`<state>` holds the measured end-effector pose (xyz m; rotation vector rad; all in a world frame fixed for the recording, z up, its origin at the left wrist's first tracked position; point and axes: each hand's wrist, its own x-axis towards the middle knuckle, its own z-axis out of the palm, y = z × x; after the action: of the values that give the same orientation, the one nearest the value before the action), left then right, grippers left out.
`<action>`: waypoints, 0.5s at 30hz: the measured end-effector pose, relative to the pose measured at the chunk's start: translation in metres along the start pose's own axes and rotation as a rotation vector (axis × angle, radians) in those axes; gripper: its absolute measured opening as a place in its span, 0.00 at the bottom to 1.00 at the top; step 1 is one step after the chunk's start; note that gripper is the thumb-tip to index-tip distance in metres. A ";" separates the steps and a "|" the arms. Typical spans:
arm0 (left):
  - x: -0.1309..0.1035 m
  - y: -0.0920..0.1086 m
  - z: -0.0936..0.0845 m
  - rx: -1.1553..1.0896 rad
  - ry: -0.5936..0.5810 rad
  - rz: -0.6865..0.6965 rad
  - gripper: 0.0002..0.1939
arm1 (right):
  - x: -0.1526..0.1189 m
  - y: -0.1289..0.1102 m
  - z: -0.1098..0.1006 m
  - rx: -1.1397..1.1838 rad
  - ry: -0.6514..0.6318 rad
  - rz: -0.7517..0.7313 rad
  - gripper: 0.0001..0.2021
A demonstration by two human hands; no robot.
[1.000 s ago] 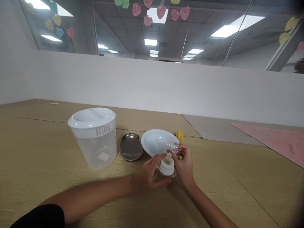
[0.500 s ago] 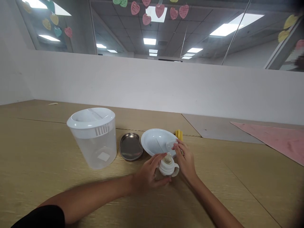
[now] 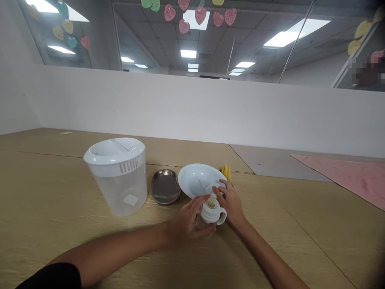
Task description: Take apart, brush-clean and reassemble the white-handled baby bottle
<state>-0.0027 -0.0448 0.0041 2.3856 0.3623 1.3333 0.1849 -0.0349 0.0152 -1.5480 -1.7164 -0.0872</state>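
A baby bottle (image 3: 209,214) with a white collar, a side handle and a pale teat on top stands upright in front of me. My left hand (image 3: 188,218) is wrapped round it from the left. Just behind the bottle, my right hand (image 3: 232,200) reaches over the near right rim of a white oval bowl (image 3: 192,176). Its fingers are bent around a clear cap (image 3: 209,188), low inside the bowl and partly hidden by the fingers. A thin straight line, perhaps a slim stick, shows in the bowl.
Left of the bowl lies a shiny metal kidney-shaped dish (image 3: 165,188). Further left stands a translucent bucket (image 3: 120,184) with a white rim. Yellow pieces (image 3: 226,171) sit behind the bowl. A pink cloth (image 3: 343,172) covers the right side, and a white wall (image 3: 192,108) closes the back.
My right hand has lowered the clear cap from above the bowl's near right edge down into the bowl. The left hand keeps its hold on the baby bottle.
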 end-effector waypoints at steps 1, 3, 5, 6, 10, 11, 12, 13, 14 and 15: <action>0.000 0.000 0.000 -0.001 -0.005 -0.004 0.34 | 0.000 0.000 0.000 -0.003 0.003 -0.009 0.24; 0.000 0.000 0.000 -0.004 -0.009 0.003 0.35 | 0.000 0.000 -0.001 -0.006 0.004 -0.019 0.24; 0.001 0.001 -0.001 0.001 -0.011 0.010 0.35 | -0.001 0.000 -0.001 0.001 0.003 -0.017 0.25; 0.001 0.001 -0.001 0.007 -0.013 0.010 0.35 | -0.001 0.001 -0.001 0.008 0.003 -0.011 0.24; 0.002 0.002 -0.002 0.008 0.000 0.038 0.35 | -0.001 0.001 -0.001 0.050 -0.001 0.028 0.25; 0.002 0.002 -0.002 0.006 0.009 0.046 0.35 | -0.001 0.000 -0.002 0.067 0.005 0.041 0.25; 0.002 0.002 -0.002 0.005 0.011 0.046 0.35 | 0.000 -0.001 -0.002 0.091 0.019 0.056 0.25; 0.001 0.002 -0.002 0.005 0.007 0.041 0.35 | -0.001 -0.003 -0.004 0.123 0.041 0.071 0.25; 0.001 0.002 -0.002 0.005 0.000 0.033 0.35 | -0.001 -0.006 -0.006 0.163 0.072 0.085 0.24; 0.001 0.002 -0.002 0.003 -0.008 0.027 0.35 | -0.001 -0.010 -0.009 0.212 0.104 0.095 0.23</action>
<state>-0.0036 -0.0456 0.0070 2.4058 0.3303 1.3354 0.1809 -0.0432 0.0247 -1.4399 -1.5167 0.0606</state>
